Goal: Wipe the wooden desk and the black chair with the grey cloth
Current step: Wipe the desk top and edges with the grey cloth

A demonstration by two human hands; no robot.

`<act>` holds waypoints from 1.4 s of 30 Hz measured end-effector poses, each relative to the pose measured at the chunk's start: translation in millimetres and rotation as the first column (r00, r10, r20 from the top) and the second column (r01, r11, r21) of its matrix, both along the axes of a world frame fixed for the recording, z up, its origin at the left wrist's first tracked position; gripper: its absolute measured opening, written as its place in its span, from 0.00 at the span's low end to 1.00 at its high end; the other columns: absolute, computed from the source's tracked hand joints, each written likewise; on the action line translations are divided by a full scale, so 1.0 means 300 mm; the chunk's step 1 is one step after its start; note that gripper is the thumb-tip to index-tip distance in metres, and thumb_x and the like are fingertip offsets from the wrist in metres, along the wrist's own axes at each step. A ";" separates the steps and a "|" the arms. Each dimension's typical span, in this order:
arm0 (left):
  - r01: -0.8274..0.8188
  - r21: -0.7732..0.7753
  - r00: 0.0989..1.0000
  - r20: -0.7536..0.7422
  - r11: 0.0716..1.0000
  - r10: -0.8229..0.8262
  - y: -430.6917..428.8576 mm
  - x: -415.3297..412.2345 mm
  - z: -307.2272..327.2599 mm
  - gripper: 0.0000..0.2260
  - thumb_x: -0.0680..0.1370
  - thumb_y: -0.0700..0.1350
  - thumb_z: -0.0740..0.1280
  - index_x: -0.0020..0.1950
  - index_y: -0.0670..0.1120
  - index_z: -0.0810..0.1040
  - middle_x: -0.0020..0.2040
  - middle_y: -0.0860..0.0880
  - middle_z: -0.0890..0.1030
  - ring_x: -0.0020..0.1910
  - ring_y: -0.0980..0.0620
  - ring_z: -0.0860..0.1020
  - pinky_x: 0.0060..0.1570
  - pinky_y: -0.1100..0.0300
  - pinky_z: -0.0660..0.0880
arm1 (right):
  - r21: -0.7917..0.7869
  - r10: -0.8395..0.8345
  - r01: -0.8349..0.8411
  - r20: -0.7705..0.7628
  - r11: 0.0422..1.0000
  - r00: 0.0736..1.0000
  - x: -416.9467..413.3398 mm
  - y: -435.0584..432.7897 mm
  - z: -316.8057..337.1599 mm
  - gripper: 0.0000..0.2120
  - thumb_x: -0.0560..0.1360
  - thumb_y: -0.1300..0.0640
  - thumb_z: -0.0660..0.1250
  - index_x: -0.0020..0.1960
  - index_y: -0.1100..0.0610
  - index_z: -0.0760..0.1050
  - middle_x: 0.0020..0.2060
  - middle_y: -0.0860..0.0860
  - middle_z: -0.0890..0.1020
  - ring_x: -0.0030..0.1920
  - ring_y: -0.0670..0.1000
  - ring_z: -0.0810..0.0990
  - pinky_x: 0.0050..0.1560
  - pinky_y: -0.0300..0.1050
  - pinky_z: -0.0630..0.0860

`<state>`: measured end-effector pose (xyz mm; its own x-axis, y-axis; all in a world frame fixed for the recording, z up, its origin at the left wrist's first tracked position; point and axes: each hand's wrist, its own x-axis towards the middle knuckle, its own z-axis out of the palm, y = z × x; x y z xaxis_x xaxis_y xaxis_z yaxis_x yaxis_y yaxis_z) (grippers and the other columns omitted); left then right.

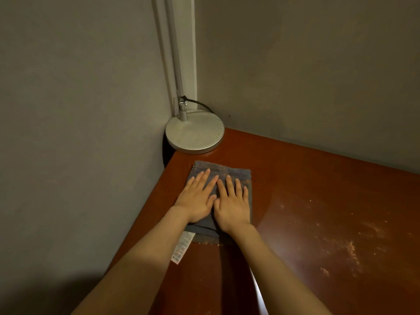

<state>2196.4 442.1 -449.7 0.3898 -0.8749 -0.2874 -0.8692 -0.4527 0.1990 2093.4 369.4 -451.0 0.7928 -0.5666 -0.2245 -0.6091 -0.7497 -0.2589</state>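
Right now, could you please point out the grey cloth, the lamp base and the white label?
grey cloth (225, 169): head view, bare far strip.
lamp base (195, 135): head view, centre of disc.
white label (183, 247): head view, its middle.

Dim room corner, plain grey walls (79, 87), round silver lamp base (195, 135), black cable (200, 103)

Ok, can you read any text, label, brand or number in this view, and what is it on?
White tag sticking out from under the near left corner of the grey cloth: rows of small print, too blurred to read.
Lamp base: no marking that can be read.
Wooden desk: no text.
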 end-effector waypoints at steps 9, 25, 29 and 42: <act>-0.067 0.014 0.998 -0.004 0.998 0.067 0.185 0.032 0.006 0.25 0.83 0.53 0.47 0.77 0.50 0.40 0.77 0.47 0.37 0.76 0.51 0.38 0.72 0.57 0.36 | -0.013 0.126 -0.126 0.006 0.992 0.992 0.038 0.139 -0.013 0.27 0.80 0.48 0.39 0.78 0.54 0.44 0.77 0.55 0.43 0.76 0.57 0.39 0.73 0.55 0.36; -0.314 0.033 0.949 0.018 0.949 0.314 0.540 -0.094 -0.008 0.25 0.83 0.51 0.46 0.77 0.47 0.41 0.77 0.46 0.38 0.76 0.49 0.38 0.73 0.55 0.36 | 0.020 0.341 -0.342 0.014 0.940 0.940 -0.009 0.440 -0.010 0.26 0.83 0.50 0.42 0.77 0.55 0.39 0.76 0.54 0.38 0.75 0.56 0.34 0.71 0.54 0.30; -0.335 0.042 0.942 0.027 0.941 0.334 0.624 -0.192 -0.003 0.25 0.83 0.51 0.45 0.77 0.47 0.40 0.77 0.46 0.37 0.76 0.50 0.37 0.73 0.56 0.35 | 0.036 0.366 -0.366 0.006 0.930 0.931 -0.099 0.519 -0.009 0.26 0.83 0.50 0.42 0.77 0.56 0.39 0.76 0.55 0.38 0.75 0.56 0.34 0.71 0.54 0.30; -0.349 0.086 0.937 0.008 0.933 0.350 0.680 -0.291 0.009 0.25 0.83 0.51 0.44 0.77 0.47 0.39 0.77 0.45 0.36 0.76 0.49 0.36 0.73 0.54 0.35 | 0.013 0.372 -0.372 0.004 0.928 0.928 -0.193 0.575 -0.005 0.26 0.83 0.50 0.43 0.77 0.54 0.39 0.76 0.53 0.38 0.75 0.55 0.35 0.72 0.54 0.32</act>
<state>2109.0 646.1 -447.1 0.6640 -0.6563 -0.3583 -0.6519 -0.7428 0.1524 2035.6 541.9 -452.6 0.9465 -0.2276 -0.2287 -0.2866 -0.9188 -0.2715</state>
